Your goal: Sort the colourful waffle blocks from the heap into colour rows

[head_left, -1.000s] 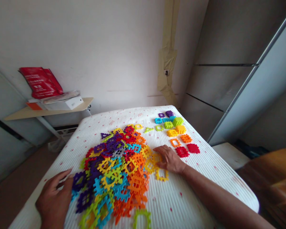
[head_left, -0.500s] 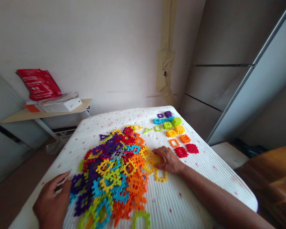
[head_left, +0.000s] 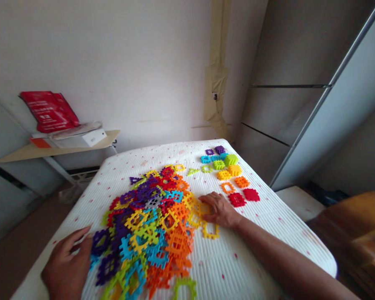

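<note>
A big heap of flat plastic interlocking tiles (head_left: pixel 150 221) in purple, blue, orange, yellow, green and red lies on a white ribbed mattress (head_left: pixel 246 254). My right hand (head_left: pixel 220 209) rests palm down at the heap's right edge, fingers stretched over yellow tiles (head_left: pixel 197 212), with a yellow frame tile (head_left: pixel 211 230) just beneath the wrist. My left hand (head_left: pixel 67 266) lies flat at the heap's lower left, fingers spread, touching a purple tile (head_left: pixel 100 243). Sorted small stacks (head_left: pixel 229 171) by colour sit at the far right.
A wooden shelf (head_left: pixel 59 148) on the left carries a red bag (head_left: pixel 50 110) and a white box (head_left: pixel 81 138). A grey wardrobe door (head_left: pixel 337 121) stands to the right, with a wooden surface (head_left: pixel 356 241) at the lower right. The mattress edge drops off on both sides.
Both hands stay almost where they were on the heap's edges. The view has drifted slightly, so everything sits a little lower and further left.
</note>
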Tool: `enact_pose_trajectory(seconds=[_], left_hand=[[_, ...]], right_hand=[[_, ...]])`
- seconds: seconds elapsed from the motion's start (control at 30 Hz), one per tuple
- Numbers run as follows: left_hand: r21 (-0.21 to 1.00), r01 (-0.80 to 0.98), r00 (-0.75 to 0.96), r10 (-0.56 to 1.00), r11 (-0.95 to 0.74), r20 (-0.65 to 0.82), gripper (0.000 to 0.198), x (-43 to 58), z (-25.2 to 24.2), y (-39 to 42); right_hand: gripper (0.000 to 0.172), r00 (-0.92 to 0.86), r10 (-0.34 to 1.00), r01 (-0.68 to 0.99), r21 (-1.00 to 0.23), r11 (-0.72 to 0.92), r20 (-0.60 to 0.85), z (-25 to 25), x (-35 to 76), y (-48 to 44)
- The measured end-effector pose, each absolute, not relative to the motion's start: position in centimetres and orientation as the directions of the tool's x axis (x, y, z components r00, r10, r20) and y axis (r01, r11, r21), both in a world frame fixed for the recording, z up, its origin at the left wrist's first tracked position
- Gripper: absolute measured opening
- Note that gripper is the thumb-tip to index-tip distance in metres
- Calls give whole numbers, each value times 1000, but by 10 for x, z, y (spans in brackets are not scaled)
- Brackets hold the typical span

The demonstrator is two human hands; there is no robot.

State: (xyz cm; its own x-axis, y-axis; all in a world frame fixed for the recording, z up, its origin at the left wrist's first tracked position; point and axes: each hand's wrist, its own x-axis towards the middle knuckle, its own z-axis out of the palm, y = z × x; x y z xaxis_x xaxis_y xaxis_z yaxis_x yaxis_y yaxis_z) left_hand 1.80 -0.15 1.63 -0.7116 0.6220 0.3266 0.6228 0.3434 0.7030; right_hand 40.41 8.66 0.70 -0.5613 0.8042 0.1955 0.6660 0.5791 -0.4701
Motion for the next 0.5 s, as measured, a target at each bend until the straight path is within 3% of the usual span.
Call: enact_pose_trajectory(seconds=[0.13, 0.23, 0.33, 0.43, 0.5], left_hand=[[689, 623, -714, 628, 369, 309, 41, 21, 20, -3], [677, 640, -703, 633, 364, 324, 42, 18, 16, -3], [691, 643, -688, 645, 330, 333, 42, 9, 4, 0], [684, 655, -674, 657, 321, 337, 41, -2, -9, 3], [668, 675, -661, 658, 312, 360, 39, -8, -15, 4]], right_hand=[[53, -589, 774, 651, -431, 624, 231, 9, 407, 89], [33, -531, 767, 699, -327, 636, 359, 19, 422, 100], [27, -320, 845, 875, -208, 438, 429, 32, 449, 115], [29, -170, 923, 974, -86, 211, 345, 38, 473, 126], [29, -138, 955, 988, -29, 151, 263, 38, 481, 130]])
